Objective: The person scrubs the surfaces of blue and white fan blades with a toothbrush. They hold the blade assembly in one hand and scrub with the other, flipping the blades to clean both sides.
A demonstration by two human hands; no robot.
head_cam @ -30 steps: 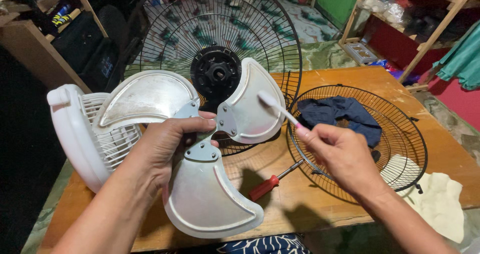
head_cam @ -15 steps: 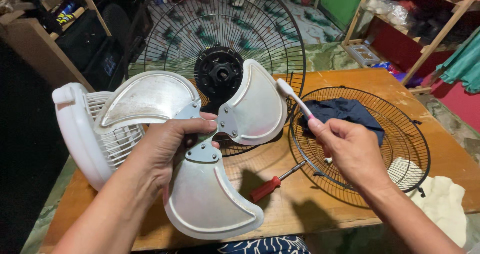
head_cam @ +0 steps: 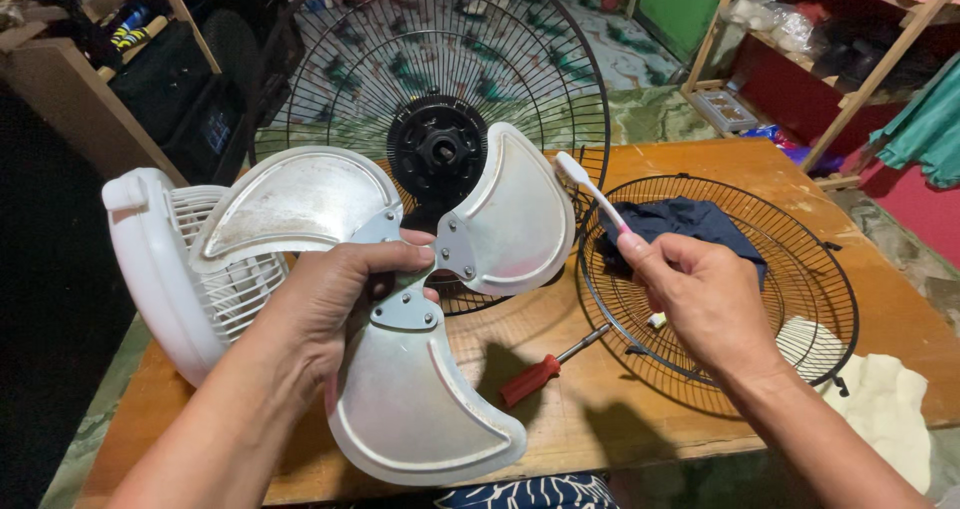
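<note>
A three-bladed metal fan blade is held above the near edge of the wooden worktop, gripped at its hub by the left hand, whose fingers are closed around the centre plate with the thumb laid across the front. One blade points down towards the camera, one up and left, one up and right. To the right, a white toothbrush is pinched between the closed fingers of the right hand; its head is raised just beside the outer edge of the upper right blade, and whether it touches cannot be told. Below and between the hands, a red-handled screwdriver lies flat on the worktop. Under the right hand, a black wire fan guard lies flat, with a dark blue cloth inside it and a pale cloth beside its near right rim. At the left, a white plastic fan housing stands on its side. Behind the blade, the rear guard stands upright with the black motor hub at its centre. Beyond, wooden shelves are seen.
</note>
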